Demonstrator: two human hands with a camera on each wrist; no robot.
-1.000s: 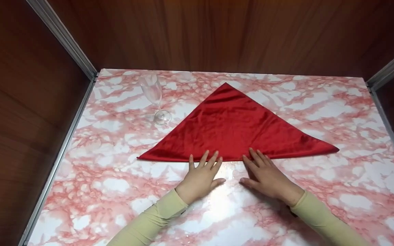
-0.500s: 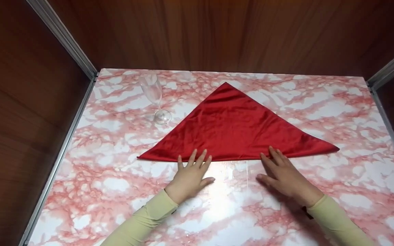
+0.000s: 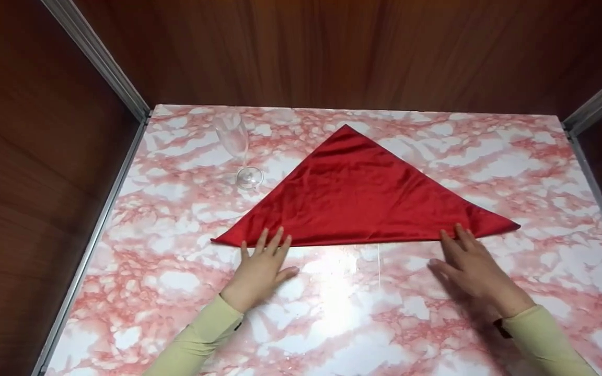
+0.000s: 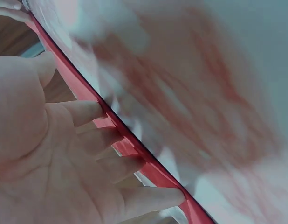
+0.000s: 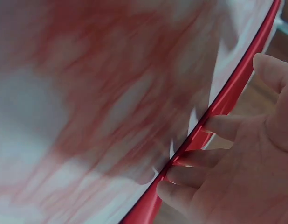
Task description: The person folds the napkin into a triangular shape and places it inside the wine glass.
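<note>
A red satin cloth napkin (image 3: pixel 363 193), folded into a triangle, lies flat with its point at the back and its long folded edge toward the person. My left hand (image 3: pixel 259 269) has its fingers spread, the fingertips on that edge near the left corner. Toward the right corner, my right hand (image 3: pixel 476 269) touches the same edge with extended fingers. Both wrist views show fingertips (image 4: pixel 172 197) along the red edge, with the thumbs held apart from it. A clear stemmed glass (image 3: pixel 234 138) stands behind the napkin's left slope.
The pink-and-white marbled table (image 3: pixel 149 282) bears everything. A dark wood panel (image 3: pixel 353 52) closes off the back, and a second panel (image 3: pixel 29 172) rises on the left. Metal strips (image 3: pixel 100 55) run along the corners.
Both hands have slid apart along the napkin's near edge, the left hand leftward and the right hand rightward. The napkin and the glass stay in place.
</note>
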